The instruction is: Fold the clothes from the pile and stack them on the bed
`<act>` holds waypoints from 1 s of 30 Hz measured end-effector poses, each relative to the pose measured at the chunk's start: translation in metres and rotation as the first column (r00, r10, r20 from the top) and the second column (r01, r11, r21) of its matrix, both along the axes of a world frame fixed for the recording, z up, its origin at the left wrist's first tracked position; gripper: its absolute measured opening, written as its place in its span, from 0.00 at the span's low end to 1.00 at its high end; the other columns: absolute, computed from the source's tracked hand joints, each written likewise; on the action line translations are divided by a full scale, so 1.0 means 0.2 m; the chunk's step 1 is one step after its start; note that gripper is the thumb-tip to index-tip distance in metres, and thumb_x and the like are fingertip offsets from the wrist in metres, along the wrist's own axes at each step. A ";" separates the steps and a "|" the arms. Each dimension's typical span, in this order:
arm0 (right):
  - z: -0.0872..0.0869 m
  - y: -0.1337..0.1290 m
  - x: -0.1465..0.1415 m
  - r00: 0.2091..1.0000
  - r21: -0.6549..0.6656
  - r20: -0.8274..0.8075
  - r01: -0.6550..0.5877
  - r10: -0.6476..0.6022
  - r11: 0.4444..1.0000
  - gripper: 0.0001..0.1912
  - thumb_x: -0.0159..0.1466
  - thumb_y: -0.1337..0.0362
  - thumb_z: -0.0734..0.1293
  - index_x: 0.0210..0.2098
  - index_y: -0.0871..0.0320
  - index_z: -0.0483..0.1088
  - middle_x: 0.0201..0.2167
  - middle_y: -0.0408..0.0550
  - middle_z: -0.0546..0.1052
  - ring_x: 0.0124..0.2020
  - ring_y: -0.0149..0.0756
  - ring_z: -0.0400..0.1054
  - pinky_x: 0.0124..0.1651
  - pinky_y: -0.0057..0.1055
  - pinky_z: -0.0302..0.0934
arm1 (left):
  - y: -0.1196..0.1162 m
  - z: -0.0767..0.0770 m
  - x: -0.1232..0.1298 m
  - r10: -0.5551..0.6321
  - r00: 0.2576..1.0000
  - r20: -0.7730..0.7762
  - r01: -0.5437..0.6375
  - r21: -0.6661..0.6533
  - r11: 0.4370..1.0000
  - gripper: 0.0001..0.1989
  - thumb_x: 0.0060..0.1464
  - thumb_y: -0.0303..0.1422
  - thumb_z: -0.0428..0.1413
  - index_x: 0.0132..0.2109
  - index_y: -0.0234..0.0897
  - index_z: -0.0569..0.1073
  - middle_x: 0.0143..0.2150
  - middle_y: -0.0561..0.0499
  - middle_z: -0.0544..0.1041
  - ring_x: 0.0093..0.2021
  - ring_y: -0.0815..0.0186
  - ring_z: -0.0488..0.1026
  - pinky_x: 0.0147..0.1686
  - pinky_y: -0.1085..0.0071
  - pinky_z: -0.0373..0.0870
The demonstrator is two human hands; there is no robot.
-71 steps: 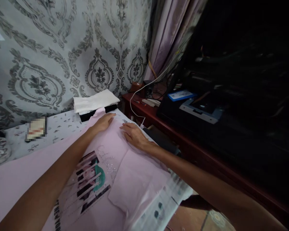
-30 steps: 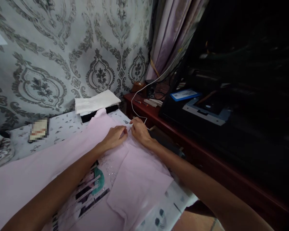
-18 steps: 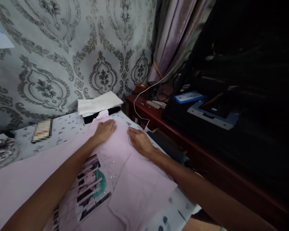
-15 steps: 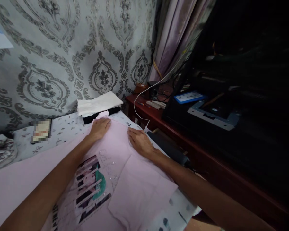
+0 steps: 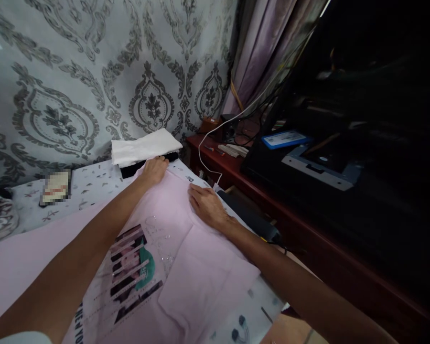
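A pale pink T-shirt (image 5: 172,200) lies spread on the patterned white cover, with a photo print, a green patch and dark lettering on its front. One sleeve (image 5: 208,267) lies toward the near right. My left hand (image 5: 155,170) rests palm down on the shirt's far edge, fingers extended toward the folded black cloth (image 5: 129,170). On the right edge, near the neckline, my right hand (image 5: 208,205) lies flat with its fingers outstretched. Both palms are hidden.
Folded white cloth (image 5: 143,147) sits on the black cloth by the wall. A blurred-out card-like item (image 5: 56,187) lies at left. To the right stand a dark red cabinet (image 5: 218,160) and a large black screen (image 5: 380,119), with a white cable (image 5: 200,148) hanging between.
My left hand has slid away from me, up to the shirt's far edge beside the black cloth. My right hand stays at nearly the same place on the shirt. The view has shifted slightly.
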State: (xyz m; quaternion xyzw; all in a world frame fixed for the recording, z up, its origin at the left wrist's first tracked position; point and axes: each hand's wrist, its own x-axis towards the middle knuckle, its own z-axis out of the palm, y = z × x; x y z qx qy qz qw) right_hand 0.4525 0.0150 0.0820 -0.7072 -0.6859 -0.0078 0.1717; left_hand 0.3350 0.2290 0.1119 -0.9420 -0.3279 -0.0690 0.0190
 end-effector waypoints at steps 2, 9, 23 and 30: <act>0.00 0.00 0.00 1.000 -0.006 -0.029 -0.003 0.002 1.000 0.14 0.70 0.70 0.59 0.50 0.60 0.73 0.62 0.58 0.71 0.58 0.44 0.70 0.63 0.44 0.58 | -0.04 0.00 -0.01 0.050 0.999 0.005 -0.050 0.000 0.999 0.19 0.62 0.21 0.42 0.53 0.33 0.73 0.53 0.34 0.75 0.55 0.48 0.71 0.52 0.53 0.67; 0.03 -0.03 0.11 0.903 0.073 -0.425 -0.038 0.066 0.997 0.18 0.69 0.70 0.59 0.52 0.59 0.75 0.61 0.54 0.73 0.62 0.40 0.67 0.65 0.41 0.58 | -0.42 -0.05 -0.22 -0.021 0.998 0.065 0.028 -0.095 0.995 0.17 0.67 0.37 0.46 0.56 0.32 0.69 0.56 0.36 0.72 0.58 0.48 0.68 0.56 0.53 0.65; 0.16 -0.87 -0.01 0.890 -0.103 -0.456 -0.025 -0.025 0.994 0.18 0.70 0.54 0.60 0.51 0.53 0.75 0.45 0.51 0.82 0.44 0.43 0.76 0.49 0.39 0.68 | -1.14 -0.01 -0.45 -0.166 0.940 0.297 0.289 -0.441 0.850 0.03 0.57 0.27 0.54 0.38 0.40 0.70 0.40 0.47 0.76 0.45 0.56 0.72 0.48 0.58 0.68; 0.24 -0.83 0.03 0.921 -0.089 -0.390 -0.054 0.015 0.995 0.17 0.70 0.52 0.59 0.45 0.49 0.77 0.42 0.52 0.82 0.40 0.45 0.78 0.42 0.39 0.70 | -1.26 0.29 -0.55 -0.212 0.830 0.516 0.503 -0.528 0.684 0.13 0.66 0.34 0.47 0.53 0.44 0.71 0.48 0.45 0.78 0.47 0.59 0.75 0.48 0.62 0.73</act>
